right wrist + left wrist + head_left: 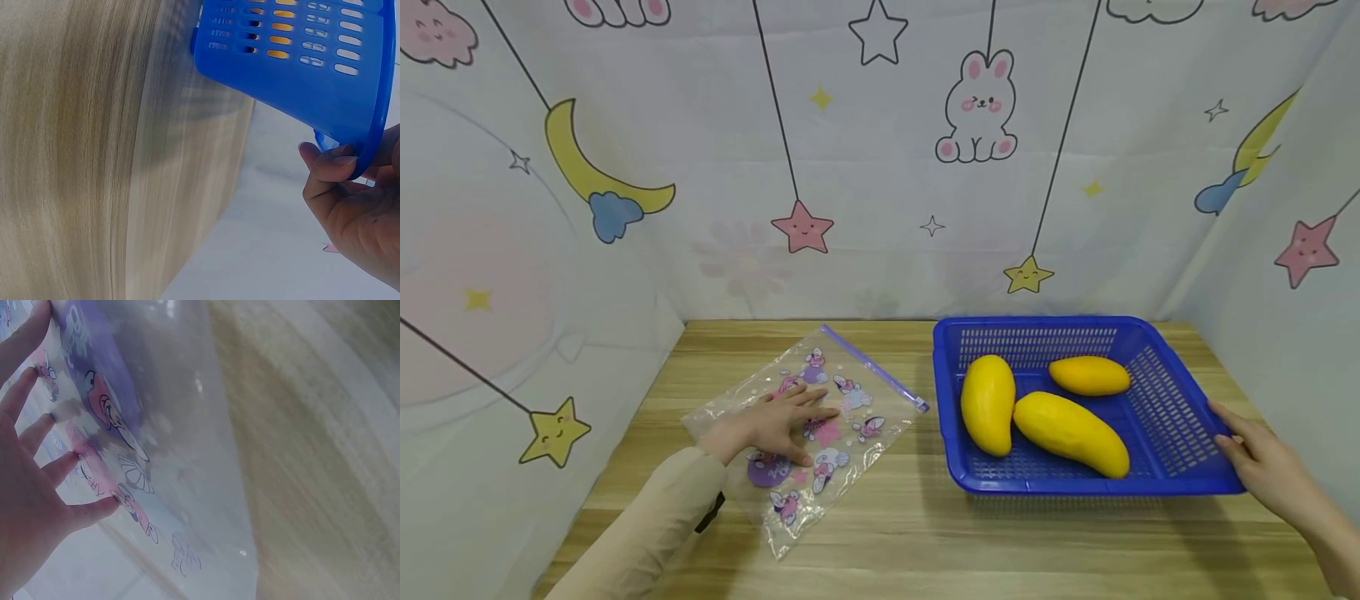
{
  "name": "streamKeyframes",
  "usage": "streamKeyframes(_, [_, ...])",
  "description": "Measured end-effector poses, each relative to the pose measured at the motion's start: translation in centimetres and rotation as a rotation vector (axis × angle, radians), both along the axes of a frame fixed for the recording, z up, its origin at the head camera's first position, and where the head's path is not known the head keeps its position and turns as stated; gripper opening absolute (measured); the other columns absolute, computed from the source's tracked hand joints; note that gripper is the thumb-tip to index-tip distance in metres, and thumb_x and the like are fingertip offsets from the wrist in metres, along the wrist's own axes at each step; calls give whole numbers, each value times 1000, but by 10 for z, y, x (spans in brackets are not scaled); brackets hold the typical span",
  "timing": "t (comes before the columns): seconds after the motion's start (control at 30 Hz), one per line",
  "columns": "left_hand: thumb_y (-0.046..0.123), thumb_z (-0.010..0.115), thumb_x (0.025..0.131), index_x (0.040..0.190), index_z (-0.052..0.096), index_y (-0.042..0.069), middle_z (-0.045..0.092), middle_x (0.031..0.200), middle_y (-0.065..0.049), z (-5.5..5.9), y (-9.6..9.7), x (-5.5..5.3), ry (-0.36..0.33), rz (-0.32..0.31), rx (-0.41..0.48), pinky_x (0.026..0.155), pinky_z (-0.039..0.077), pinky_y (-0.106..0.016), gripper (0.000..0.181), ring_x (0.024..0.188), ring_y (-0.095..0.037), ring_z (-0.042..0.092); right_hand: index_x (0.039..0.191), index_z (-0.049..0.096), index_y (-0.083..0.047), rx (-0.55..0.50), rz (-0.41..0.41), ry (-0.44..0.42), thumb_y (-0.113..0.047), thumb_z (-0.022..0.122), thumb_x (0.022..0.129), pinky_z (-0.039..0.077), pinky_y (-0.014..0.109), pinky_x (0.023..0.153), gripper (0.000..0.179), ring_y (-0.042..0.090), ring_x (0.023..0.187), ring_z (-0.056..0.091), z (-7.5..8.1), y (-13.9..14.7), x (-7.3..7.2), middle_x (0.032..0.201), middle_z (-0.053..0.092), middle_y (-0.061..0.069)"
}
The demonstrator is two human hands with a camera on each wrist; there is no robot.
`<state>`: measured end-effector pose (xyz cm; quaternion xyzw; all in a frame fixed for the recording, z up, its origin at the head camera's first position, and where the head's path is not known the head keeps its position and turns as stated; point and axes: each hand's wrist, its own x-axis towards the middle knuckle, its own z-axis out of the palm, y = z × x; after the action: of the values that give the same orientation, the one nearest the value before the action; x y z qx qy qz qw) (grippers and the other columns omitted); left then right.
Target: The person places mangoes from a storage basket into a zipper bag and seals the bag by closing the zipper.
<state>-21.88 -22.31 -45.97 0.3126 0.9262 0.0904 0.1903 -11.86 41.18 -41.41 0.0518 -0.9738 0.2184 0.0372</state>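
Note:
A clear zip bag (850, 450) with pink and purple cartoon prints lies flat on the wooden table, its purple slider strip (872, 367) toward the back right. My left hand (778, 421) rests on it with fingers spread; in the left wrist view the fingertips (78, 453) touch the film. To the right stands a blue plastic basket (955, 475) with three yellow mangoes: one upright at the left (988, 404), one slanting at the front (1071, 433), a smaller one behind (1090, 376). My right hand (1266, 462) grips the basket's right rim (375, 125), fingers curled around its edge.
The wooden table (880, 542) meets a white printed cloth (880, 167) at the back and both sides. The right cloth side (1285, 350) stands close by the basket and my right hand. A strip of bare wood separates bag and basket.

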Motion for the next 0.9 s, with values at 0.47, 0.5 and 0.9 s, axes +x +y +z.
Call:
streamKeyframes(0.47, [46, 67, 85, 142, 45, 23, 24, 159, -15, -1, 15, 11, 40, 132, 126, 100, 7, -84, 66, 145, -48, 15, 140, 32, 16, -32, -2, 24, -5, 44, 100, 44, 16, 56, 46, -25, 74, 36, -3, 2, 1, 114, 49, 46])
streamKeyframes(0.5, [46, 67, 85, 144, 43, 22, 24, 158, -16, -1, 18, 13, 56, 146, 138, 100, 8, -84, 67, 145, -49, 15, 139, 32, 16, -33, -2, 27, -5, 44, 100, 43, 16, 56, 46, -26, 75, 35, -3, 2, 1, 114, 49, 46])
streamKeyframes(0.9, [53, 59, 89, 151, 29, 26, 27, 157, -18, -5, 51, 27, 187, 452, 139, 99, 20, -83, 73, 143, -48, 23, 141, 30, 16, -21, -22, -2, -4, 42, 100, 51, 37, 58, 47, 20, 75, 63, -1, 0, 0, 112, 49, 45])
